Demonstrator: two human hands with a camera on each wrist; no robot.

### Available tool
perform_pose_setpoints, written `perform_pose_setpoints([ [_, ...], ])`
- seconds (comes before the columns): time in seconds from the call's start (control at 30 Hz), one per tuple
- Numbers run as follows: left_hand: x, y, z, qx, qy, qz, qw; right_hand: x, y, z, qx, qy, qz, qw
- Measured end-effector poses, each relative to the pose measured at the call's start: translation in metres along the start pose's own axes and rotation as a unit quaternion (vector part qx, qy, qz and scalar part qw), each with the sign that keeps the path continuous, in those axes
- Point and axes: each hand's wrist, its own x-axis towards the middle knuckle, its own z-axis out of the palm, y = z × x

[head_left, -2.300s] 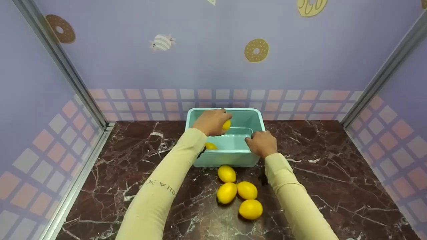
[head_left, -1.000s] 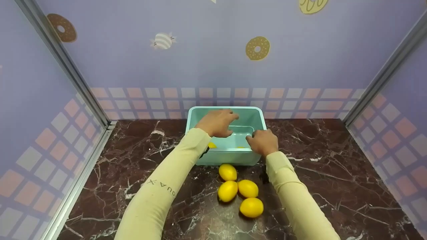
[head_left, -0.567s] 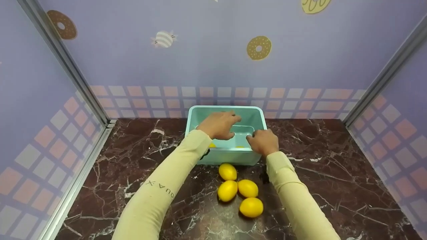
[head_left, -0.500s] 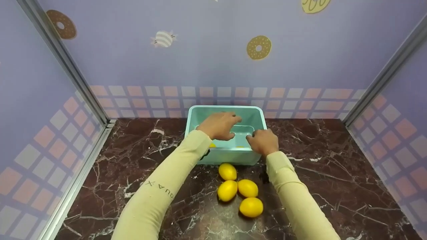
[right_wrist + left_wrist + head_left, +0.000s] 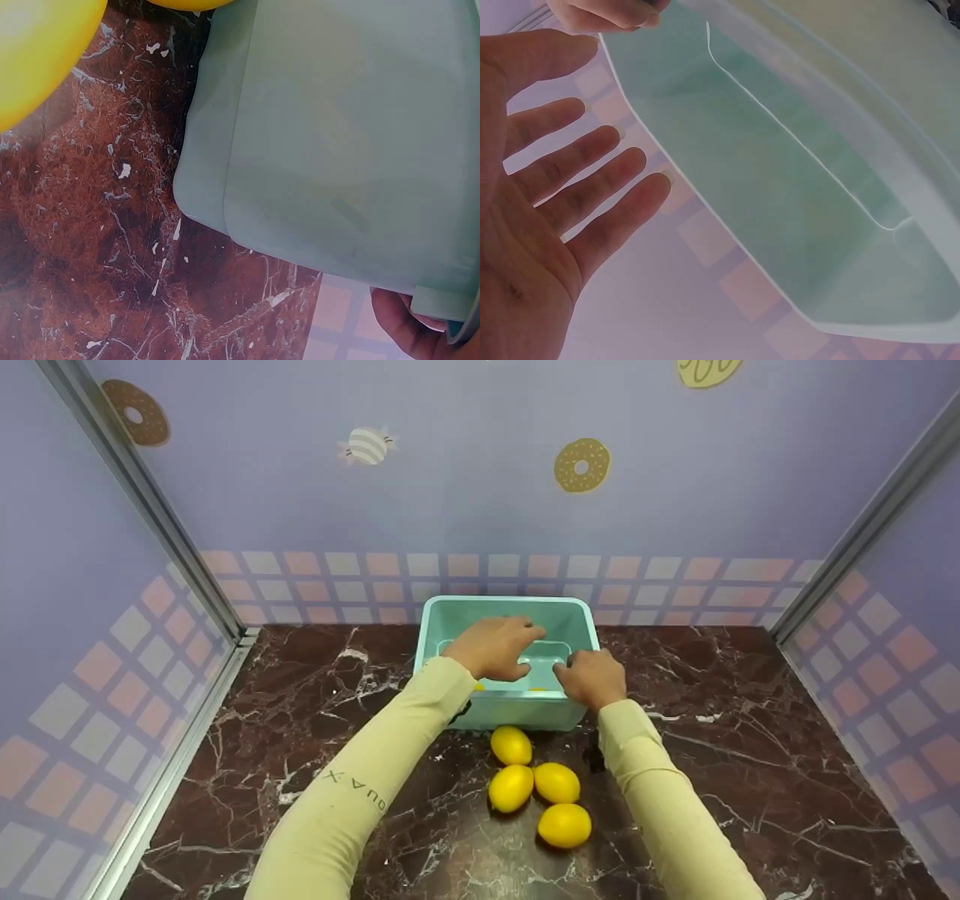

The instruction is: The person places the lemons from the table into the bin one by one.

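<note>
My left hand [image 5: 499,647] hovers over a pale teal plastic bin [image 5: 525,711]. In the left wrist view the fingers [image 5: 607,202] are spread with nothing in them, and the bin's inner wall [image 5: 742,180] lies beside. My right hand [image 5: 592,679] grips the bin's rim at its near right corner, fingers curled over the edge. From below, in the right wrist view, curled fingers [image 5: 405,322] show at that rim. Slivers of yellow fruit, a left one [image 5: 478,687] and a right one [image 5: 538,689], peek above the near wall; the rest of them is hidden.
Several lemons [image 5: 557,784] lie clustered on the dark red marbled tabletop [image 5: 712,780], just in front of the bin. Behind the bin rises a lilac wall [image 5: 480,510] with a tile pattern, and side panels stand left and right.
The left hand held a lemon over the bin at first; it has since let it go, and yellow now shows at the bin's near wall. The right hand keeps its grip.
</note>
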Motion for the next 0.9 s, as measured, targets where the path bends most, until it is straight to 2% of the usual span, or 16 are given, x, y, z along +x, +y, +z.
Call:
perform_pose_setpoints([
  [0.9,-0.014,0.014,0.006,0.02,0.014,0.041,0.9989,0.0,0.0,0.0,-0.002,0.003,-0.006,1.0],
])
